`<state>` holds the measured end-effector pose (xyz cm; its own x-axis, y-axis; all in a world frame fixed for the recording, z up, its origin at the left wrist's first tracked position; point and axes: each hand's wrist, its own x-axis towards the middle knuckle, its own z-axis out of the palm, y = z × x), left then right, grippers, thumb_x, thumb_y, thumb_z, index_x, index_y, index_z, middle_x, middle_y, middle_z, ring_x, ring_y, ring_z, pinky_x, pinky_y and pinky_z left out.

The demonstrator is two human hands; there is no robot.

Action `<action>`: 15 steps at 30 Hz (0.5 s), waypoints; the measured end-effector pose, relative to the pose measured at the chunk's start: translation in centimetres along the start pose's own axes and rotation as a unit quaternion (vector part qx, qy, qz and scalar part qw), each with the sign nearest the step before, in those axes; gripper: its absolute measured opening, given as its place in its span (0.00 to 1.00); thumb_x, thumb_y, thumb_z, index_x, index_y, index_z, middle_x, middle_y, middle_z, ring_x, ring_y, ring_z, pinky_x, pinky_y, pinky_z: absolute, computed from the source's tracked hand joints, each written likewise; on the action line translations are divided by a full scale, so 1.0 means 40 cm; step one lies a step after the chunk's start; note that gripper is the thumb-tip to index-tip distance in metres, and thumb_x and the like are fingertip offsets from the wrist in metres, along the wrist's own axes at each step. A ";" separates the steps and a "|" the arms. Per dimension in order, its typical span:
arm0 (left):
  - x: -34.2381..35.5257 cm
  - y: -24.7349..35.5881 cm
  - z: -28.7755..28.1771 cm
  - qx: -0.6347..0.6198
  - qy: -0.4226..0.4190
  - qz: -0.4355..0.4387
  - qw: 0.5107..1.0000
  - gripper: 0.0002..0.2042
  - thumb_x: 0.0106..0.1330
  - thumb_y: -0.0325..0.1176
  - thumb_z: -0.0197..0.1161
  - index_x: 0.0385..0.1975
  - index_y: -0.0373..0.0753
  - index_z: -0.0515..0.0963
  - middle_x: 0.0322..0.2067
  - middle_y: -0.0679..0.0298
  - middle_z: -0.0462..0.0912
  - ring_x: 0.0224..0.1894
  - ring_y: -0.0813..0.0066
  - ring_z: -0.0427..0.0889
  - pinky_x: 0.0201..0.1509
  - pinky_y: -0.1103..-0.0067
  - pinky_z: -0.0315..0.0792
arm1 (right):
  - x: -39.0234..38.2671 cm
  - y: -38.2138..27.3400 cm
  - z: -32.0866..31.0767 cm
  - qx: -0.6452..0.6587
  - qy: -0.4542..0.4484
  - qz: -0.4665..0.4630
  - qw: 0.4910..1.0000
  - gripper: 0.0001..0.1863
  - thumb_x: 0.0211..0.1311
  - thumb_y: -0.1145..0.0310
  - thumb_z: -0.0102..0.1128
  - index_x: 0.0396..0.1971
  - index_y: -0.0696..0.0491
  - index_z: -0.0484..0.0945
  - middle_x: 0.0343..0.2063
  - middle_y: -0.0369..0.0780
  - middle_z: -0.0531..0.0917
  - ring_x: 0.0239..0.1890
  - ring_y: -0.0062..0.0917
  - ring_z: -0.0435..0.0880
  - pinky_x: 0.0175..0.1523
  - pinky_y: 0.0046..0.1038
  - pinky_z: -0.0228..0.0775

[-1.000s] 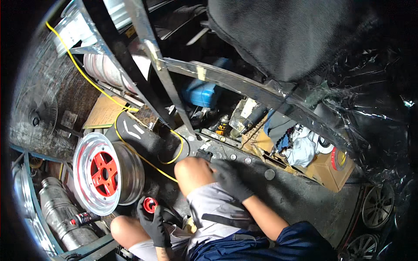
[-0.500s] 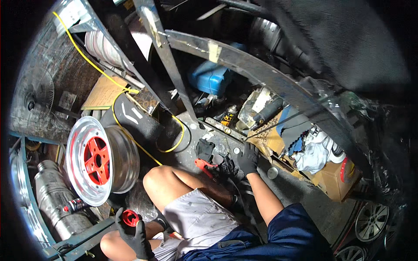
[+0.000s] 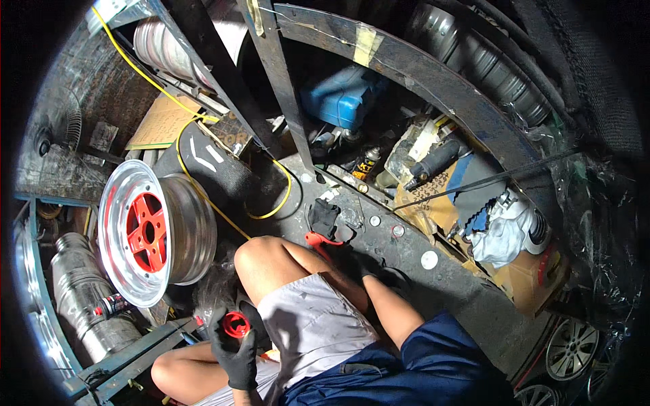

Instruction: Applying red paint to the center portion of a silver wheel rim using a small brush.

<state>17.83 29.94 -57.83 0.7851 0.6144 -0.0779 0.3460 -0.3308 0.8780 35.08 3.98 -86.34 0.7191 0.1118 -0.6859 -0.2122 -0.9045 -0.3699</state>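
Observation:
My left hand (image 3: 235, 355), in a black glove, is closed on a small round red part (image 3: 237, 316) at the lower middle, beside my bent leg. My right hand (image 3: 359, 264), also gloved, reaches down just beyond that leg among dark items on the floor; its fingers are hard to make out in shadow. A red tool (image 3: 317, 241) and a crumpled black glove or cloth (image 3: 323, 215) lie near it. A silver wheel rim with red spokes (image 3: 154, 230) stands at the left, with a spray can (image 3: 110, 304) below it.
Metal frame bars (image 3: 406, 51) arch over a blue container (image 3: 338, 98), cardboard box (image 3: 514, 284) and rags (image 3: 504, 240). A yellow cord (image 3: 288, 196) loops across dark mats. A metal cylinder (image 3: 95, 325) lies at lower left, alloy wheels (image 3: 569, 348) at lower right.
My right hand moved from my knee out toward the cardboard, then back down among the dark floor items. My left hand still holds the red part, now slightly higher. The view has shifted.

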 end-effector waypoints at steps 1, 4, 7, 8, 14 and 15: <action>0.006 0.010 0.015 -0.010 -0.017 0.002 1.000 0.33 0.51 0.17 0.67 0.62 0.33 0.70 0.59 0.61 0.73 0.60 0.69 0.72 0.66 0.74 0.66 | 0.004 0.004 0.007 0.029 0.029 -0.018 0.999 0.13 0.68 0.63 0.58 0.41 0.59 0.78 0.35 0.51 0.85 0.41 0.46 0.86 0.46 0.39 0.79; 0.019 0.018 0.048 -0.029 -0.033 0.003 0.999 0.33 0.50 0.18 0.68 0.61 0.34 0.70 0.58 0.62 0.74 0.60 0.69 0.72 0.66 0.74 0.66 | 0.027 0.050 0.013 0.115 0.118 -0.070 0.984 0.13 0.68 0.63 0.58 0.41 0.59 0.78 0.36 0.51 0.85 0.43 0.45 0.86 0.47 0.39 0.78; 0.030 0.030 0.054 -0.029 -0.030 -0.015 0.999 0.31 0.50 0.20 0.69 0.59 0.34 0.72 0.57 0.61 0.74 0.60 0.69 0.72 0.67 0.73 0.65 | 0.057 0.088 0.046 0.198 0.201 -0.123 0.951 0.13 0.67 0.64 0.58 0.41 0.60 0.78 0.38 0.51 0.85 0.44 0.45 0.86 0.47 0.39 0.78; 0.030 0.030 0.047 -0.027 -0.026 -0.015 0.999 0.31 0.50 0.20 0.69 0.59 0.34 0.72 0.57 0.61 0.74 0.60 0.69 0.72 0.67 0.73 0.65 | 0.058 0.105 0.053 0.226 0.226 -0.144 0.937 0.13 0.67 0.64 0.58 0.42 0.60 0.78 0.38 0.51 0.85 0.44 0.45 0.86 0.48 0.39 0.78; 0.019 0.009 0.064 -0.087 -0.053 -0.035 0.994 0.31 0.53 0.18 0.72 0.60 0.32 0.70 0.55 0.60 0.75 0.55 0.72 0.76 0.62 0.75 0.72 | 0.138 0.206 -0.048 0.072 0.337 -0.136 0.929 0.29 0.63 0.62 0.59 0.63 0.54 0.70 0.53 0.56 0.79 0.57 0.49 0.77 0.60 0.45 0.70; 0.020 0.035 0.062 -0.112 -0.060 -0.079 0.989 0.31 0.54 0.18 0.72 0.59 0.33 0.70 0.54 0.61 0.76 0.53 0.73 0.77 0.59 0.76 0.73 | 0.151 0.206 -0.056 0.005 0.330 -0.112 0.937 0.33 0.61 0.61 0.60 0.66 0.55 0.66 0.58 0.58 0.73 0.61 0.52 0.72 0.64 0.47 0.66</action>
<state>20.20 28.18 -57.85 0.7903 0.5524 -0.2650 0.3566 -0.0629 0.9322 39.16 -3.72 -92.14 0.9983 0.0168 -0.0550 -0.0108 -0.8844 -0.4666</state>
